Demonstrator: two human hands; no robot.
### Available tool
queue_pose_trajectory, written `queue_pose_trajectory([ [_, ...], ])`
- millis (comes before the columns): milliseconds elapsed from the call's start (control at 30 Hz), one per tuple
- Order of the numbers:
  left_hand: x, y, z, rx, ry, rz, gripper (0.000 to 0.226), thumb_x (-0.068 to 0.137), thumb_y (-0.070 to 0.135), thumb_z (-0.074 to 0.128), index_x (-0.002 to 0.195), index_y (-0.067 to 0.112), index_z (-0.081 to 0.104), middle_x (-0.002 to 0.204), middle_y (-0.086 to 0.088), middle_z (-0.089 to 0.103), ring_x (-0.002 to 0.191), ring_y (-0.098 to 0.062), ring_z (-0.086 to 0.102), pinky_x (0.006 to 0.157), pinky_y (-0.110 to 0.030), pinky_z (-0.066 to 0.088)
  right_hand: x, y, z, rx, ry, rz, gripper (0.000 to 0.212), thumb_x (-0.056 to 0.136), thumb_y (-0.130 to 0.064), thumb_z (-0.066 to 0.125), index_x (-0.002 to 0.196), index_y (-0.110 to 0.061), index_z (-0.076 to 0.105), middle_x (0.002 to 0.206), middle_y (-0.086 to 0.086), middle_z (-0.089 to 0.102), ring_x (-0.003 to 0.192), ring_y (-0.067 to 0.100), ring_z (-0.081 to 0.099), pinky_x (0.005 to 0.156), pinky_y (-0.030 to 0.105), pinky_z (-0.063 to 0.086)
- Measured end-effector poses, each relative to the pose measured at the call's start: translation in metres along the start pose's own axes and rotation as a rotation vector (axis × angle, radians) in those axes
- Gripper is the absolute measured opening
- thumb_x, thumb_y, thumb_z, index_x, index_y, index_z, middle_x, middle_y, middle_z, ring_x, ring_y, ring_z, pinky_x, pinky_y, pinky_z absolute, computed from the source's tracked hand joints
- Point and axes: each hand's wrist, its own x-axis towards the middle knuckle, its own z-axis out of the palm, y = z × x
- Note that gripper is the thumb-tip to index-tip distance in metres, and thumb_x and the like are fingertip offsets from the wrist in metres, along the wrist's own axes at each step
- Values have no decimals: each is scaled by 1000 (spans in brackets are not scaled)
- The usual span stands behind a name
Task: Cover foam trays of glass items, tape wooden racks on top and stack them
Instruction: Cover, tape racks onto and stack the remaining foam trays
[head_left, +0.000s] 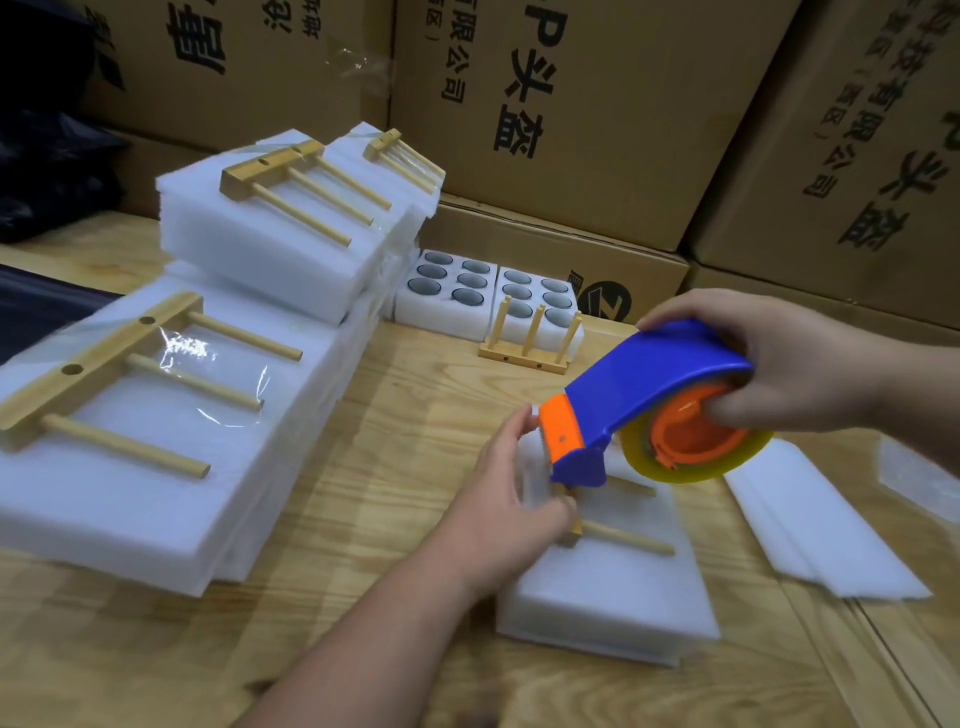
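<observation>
1. Judging by its look, the covered foam tray (613, 587) near the front edge of the desk (405, 415) is light and soft-skinned, yet the glass inside makes it fragile; hold it by the flat sides, never squeezing.
2. The wooden rack (618, 538) lying on it seems stiff, light and apt to slide until taped.
3. The left hand (511, 499) pinches the rack's base bar, fingers curled round the tray's far end.
4. The right hand (779, 358) grips the blue-and-orange tape dispenser (649, 410), fingers hooked into the roll, its nose over the rack.
5. The tray is white and blocky; the rack is pale wood with slender pegs.
6. Finished trays (156, 467) sit stacked toward the left edge.
</observation>
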Motion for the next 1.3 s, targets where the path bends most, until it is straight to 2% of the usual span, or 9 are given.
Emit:
queue_pose_trajectory([
  [100,8,4,0,-21,-118,34,111,66,47,82,154,54,15,166,14,21,154,-13,20,113,-56,40,-2,1,-1,-9,-19,-3,74,61,-36,72,127,-57,47,122,-31,52,113,0,56,85,27,55],
  [233,24,8,-5,-62,-220,58,127,61,44,93,156,50,9,152,18,46,138,-3,46,115,-41,42,-4,2,0,-14,-34,2,74,62,-34,74,127,-56,46,121,-31,51,113,-1,55,82,25,55],
  [367,30,7,1,-57,-243,63,107,65,30,92,145,52,24,120,7,60,94,-3,67,76,-30,58,-3,6,3,-60,-99,44,79,65,-32,77,130,-59,41,125,-35,45,116,-5,51,89,23,53],
  [600,33,16,-5,72,-288,51,80,61,50,92,124,49,43,122,4,58,103,-13,65,77,-36,58,-14,15,-1,91,-513,194,127,51,-70,88,150,-62,9,141,-40,31,132,-12,37,110,21,39],
  [733,35,14,0,105,-250,31,79,61,48,93,123,44,44,116,0,57,94,-18,67,66,-35,59,1,2,-22,271,-577,368,103,46,-101,55,136,-52,49,138,-27,55,131,-2,50,117,34,37],
  [867,34,16,3,39,-231,-5,80,56,41,94,119,44,45,111,-6,58,73,-13,67,57,-30,55,43,-18,-18,-79,-701,521,56,74,-73,66,103,-26,68,102,-9,72,102,10,65,100,35,49],
  [967,34,13,6,21,-208,16,92,53,41,94,128,48,41,120,-3,57,87,-13,67,66,-37,59,72,-28,3,-164,-750,591,40,87,-62,63,98,-23,65,101,1,71,100,20,67,86,33,52],
  [1133,32,5,7,-30,-208,10,140,52,40,95,153,56,-1,149,6,43,125,-13,59,99,-40,54,79,-26,28,-260,-692,570,78,64,-95,51,86,-22,68,73,0,72,77,18,70,64,29,49],
  [1300,31,14,3,209,-193,140,70,67,44,76,132,41,53,131,14,54,123,-6,52,104,-39,48,59,-8,12,-60,-618,523,88,49,-96,56,92,-21,73,78,-1,77,70,15,74,64,27,55],
])
